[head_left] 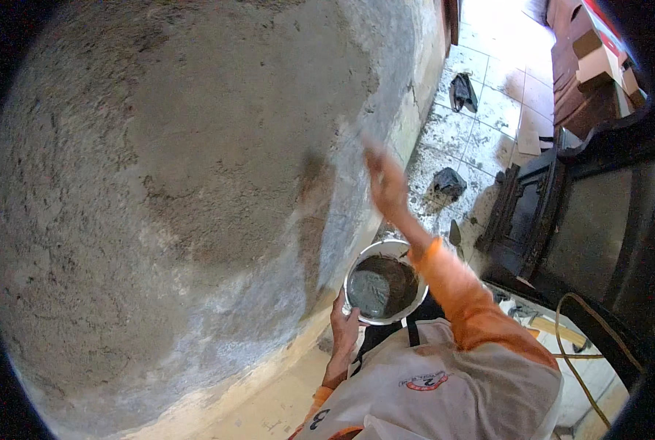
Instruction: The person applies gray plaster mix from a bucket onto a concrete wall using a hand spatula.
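Note:
My left hand [344, 320] grips the left rim of a round white bucket [421, 291], which is partly filled with wet grey mortar [371, 290]. My right hand [386, 180] is raised above and beyond the bucket, close in front of the rough plastered wall [239, 117]. It is smeared by motion, so I cannot make out whether its fingers hold anything. The wall has a darker grey patch of plaster across its middle and paler, rougher areas around it.
A tiled floor [485, 103] spattered with grey runs beside the wall, with dark crumpled bags [449, 184] on it. Dark wooden furniture [584, 220] stands to the right, with cardboard boxes [595, 59] on brown upholstery behind it. A looped hose or cable [578, 396] hangs lower right.

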Demonstrator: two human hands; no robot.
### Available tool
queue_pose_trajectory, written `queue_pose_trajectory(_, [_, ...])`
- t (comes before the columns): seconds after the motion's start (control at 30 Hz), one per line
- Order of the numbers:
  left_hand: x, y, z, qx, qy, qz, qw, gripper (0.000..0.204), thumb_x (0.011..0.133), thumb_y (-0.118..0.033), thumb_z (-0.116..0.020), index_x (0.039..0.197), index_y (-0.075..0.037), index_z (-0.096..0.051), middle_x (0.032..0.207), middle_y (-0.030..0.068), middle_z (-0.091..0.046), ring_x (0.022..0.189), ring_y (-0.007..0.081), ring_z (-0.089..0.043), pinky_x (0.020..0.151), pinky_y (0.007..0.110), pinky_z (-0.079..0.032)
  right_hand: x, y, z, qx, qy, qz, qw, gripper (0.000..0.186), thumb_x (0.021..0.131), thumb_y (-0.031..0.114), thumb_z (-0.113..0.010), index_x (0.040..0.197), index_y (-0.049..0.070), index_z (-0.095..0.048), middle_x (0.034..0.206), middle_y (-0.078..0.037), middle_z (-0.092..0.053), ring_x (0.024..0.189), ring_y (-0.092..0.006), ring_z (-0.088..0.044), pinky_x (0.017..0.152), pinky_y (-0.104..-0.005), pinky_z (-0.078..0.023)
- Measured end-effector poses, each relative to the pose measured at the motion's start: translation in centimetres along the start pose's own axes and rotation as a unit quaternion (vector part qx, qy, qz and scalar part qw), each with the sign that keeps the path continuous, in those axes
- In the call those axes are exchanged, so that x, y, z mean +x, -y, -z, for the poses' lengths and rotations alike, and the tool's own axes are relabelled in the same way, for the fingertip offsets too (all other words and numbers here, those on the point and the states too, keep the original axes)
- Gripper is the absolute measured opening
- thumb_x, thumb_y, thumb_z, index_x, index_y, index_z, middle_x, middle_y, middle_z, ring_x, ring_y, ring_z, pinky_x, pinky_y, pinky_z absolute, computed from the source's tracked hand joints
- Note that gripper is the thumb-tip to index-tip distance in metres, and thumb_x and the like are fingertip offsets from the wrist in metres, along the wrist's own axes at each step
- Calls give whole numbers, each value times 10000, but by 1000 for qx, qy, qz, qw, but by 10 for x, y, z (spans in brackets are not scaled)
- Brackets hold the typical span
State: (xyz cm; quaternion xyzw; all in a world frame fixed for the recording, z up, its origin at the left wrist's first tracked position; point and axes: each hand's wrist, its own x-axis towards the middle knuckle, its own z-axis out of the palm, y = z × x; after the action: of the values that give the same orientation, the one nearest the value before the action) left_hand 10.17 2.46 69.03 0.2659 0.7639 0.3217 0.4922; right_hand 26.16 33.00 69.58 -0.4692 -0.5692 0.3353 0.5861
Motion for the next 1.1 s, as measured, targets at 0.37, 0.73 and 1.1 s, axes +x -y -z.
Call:
queue_pose_trajectory(0.37, [-3, 3, -2, 50, -7, 22, 998, 711, 926, 81, -572, 1602, -62, -405, 1472, 182, -517, 1129, 292, -671, 659, 329, -677, 129, -181, 0, 216, -149, -276, 925, 260, 963, 207, -669, 1089, -15, -714, 900, -29, -669, 785, -134, -594, 723, -334, -487])
queue_pose_trajectory(0.73, [-1, 22, 23, 127, 4, -50, 991, 690, 916, 47, -576, 1585, -63, -449, 1512, 195, -493, 1184, 284, -644, 695, 324, -655, 106, -74, -16, 255, -105, -247, 929, 170, 1000, 208, -666, 973, 43, -697, 781, 23, -595, 651, -94, -519, 558, -301, -414])
queue_pose_trajectory(1.1, [4, 75, 78, 122, 35, -160, 979, 692, 916, 80, -597, 1577, -49, -437, 1501, 208, -494, 1201, 307, -640, 692, 323, -681, 35, 21, -69, 160, -116, -127, 972, 211, 1019, 179, -647, 1143, 21, -712, 800, -19, -648, 689, -159, -552, 634, -351, -460])
